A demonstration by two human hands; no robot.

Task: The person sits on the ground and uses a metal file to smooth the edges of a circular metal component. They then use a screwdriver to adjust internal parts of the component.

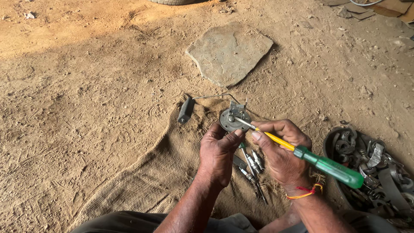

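Two hands meet over a burlap sack spread on the dirt floor. Above the sack's far edge, the left hand grips a round metal disc unit by its rim, a thin wire arm running from it to a black float. The right hand grasps a green-handled screwdriver, tip on the disc's face. The unit looks light and rigid, but the wire would likely bend, so the rim seems the safest hold. Spark plugs lie on the sack beneath the hands; a tub of metal clamps sits right of it.
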